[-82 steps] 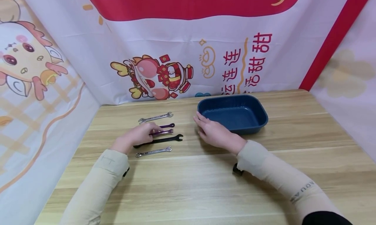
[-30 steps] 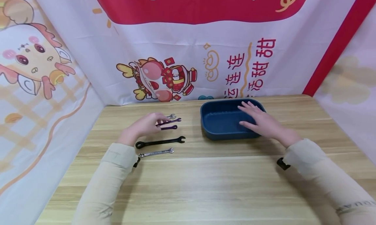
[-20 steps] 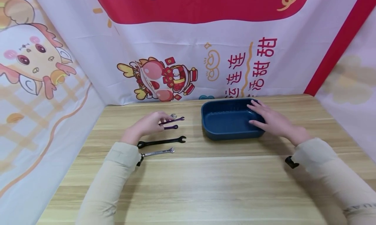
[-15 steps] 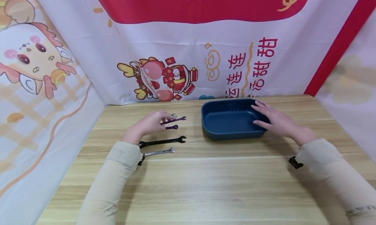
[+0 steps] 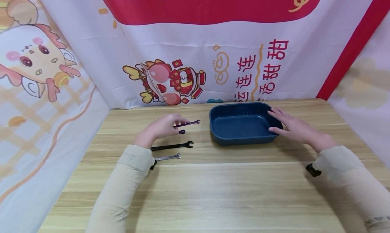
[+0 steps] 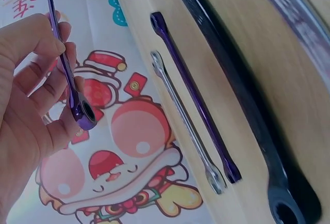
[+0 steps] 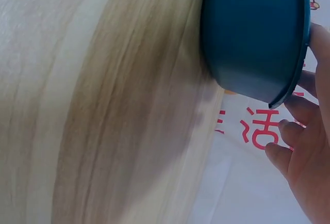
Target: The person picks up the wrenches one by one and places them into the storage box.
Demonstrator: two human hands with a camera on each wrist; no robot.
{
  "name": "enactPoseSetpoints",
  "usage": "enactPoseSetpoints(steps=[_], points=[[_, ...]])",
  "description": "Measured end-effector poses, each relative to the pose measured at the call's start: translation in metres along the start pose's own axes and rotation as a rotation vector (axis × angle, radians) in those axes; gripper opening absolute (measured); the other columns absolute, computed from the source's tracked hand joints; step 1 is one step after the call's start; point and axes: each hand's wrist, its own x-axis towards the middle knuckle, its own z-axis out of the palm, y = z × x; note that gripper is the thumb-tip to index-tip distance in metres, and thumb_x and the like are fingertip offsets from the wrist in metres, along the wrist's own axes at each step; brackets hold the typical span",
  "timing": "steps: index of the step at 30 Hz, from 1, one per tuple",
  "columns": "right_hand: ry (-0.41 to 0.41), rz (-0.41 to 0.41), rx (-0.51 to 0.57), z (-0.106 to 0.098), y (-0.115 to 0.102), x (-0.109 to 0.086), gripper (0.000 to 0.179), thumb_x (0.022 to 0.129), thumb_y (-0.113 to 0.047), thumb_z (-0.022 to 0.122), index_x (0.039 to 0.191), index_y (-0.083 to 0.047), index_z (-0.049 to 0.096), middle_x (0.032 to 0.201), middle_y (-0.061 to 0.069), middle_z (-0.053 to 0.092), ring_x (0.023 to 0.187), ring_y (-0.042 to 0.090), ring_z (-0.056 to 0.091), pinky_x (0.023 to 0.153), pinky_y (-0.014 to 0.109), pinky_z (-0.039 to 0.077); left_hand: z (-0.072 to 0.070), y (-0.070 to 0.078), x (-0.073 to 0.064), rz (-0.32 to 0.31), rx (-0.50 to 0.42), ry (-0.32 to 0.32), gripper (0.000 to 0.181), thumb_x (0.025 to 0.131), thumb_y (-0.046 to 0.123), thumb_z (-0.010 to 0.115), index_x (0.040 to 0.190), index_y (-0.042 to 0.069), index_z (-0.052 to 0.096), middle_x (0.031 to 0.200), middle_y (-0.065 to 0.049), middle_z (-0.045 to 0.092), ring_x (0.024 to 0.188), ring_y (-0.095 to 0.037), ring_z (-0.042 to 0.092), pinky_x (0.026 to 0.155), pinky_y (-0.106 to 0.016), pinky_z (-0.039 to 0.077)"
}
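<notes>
My left hand [image 5: 166,127] pinches a purple combination wrench [image 5: 191,122] between thumb and fingers, raised above the table. In the left wrist view the ring end of this purple wrench [image 6: 82,113] points down past the fingers. Below it lie a second purple wrench [image 6: 193,97] and a slim silver wrench [image 6: 180,113], which the hand hides in the head view. Closer to me are a black wrench [image 5: 173,146] and another silver wrench [image 5: 168,157]. My right hand [image 5: 297,129] rests at the right end of a dark blue bin [image 5: 243,141], fingers spread along its rim.
The bin stands near the back of the wooden table [image 5: 207,195], right of the wrenches. A printed cloth [image 5: 189,43] hangs just behind the table's back edge, with more cloth at both sides.
My left hand has lifted one purple wrench from the row and carried it right, toward the bin. My right hand has moved from the bin's left side across to its right end.
</notes>
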Motion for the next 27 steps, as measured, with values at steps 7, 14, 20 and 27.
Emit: enactPoseSetpoints(steps=[7,14,20,27], points=[[-0.009,0.014,-0.009,0.002,0.006,-0.003,0.086,0.101,-0.05,0.06,0.164,-0.007,0.021,0.167,0.025,0.015,0.147,0.052,0.022,0.112,0.07,0.021,0.001,0.014,0.011,0.027,-0.038,-0.004,0.047,0.091,-0.006,0.067,0.134,0.012,0.069,0.124,-0.009,0.066,0.098,-0.024,0.059,0.086,-0.037,0.054],[-0.015,0.01,-0.005,0.004,0.009,-0.004,0.089,0.101,-0.053,0.058,0.165,-0.008,0.015,0.168,0.023,0.013,0.14,0.054,0.035,0.112,0.069,0.022,0.003,0.03,0.023,0.072,-0.028,0.001,0.047,0.09,-0.008,0.064,0.133,0.01,0.071,0.119,-0.008,0.067,0.096,-0.023,0.058,0.08,-0.033,0.053],[-0.022,0.01,-0.031,0.006,0.01,-0.004,0.092,0.1,-0.056,0.057,0.164,-0.006,0.016,0.168,0.023,0.014,0.147,0.051,0.022,0.113,0.068,0.023,0.009,0.041,0.033,0.124,0.006,0.0,0.047,0.09,-0.007,0.064,0.132,0.011,0.071,0.113,-0.008,0.067,0.093,-0.022,0.056,0.08,-0.032,0.051],[-0.019,0.007,-0.019,0.009,0.011,-0.004,0.092,0.1,-0.055,0.057,0.164,-0.005,0.015,0.168,0.023,0.013,0.148,0.05,0.02,0.113,0.068,0.021,0.014,0.052,0.043,0.149,0.026,-0.038,0.047,0.092,-0.006,0.063,0.135,0.013,0.07,0.113,-0.006,0.065,0.092,-0.022,0.054,0.08,-0.03,0.051]])
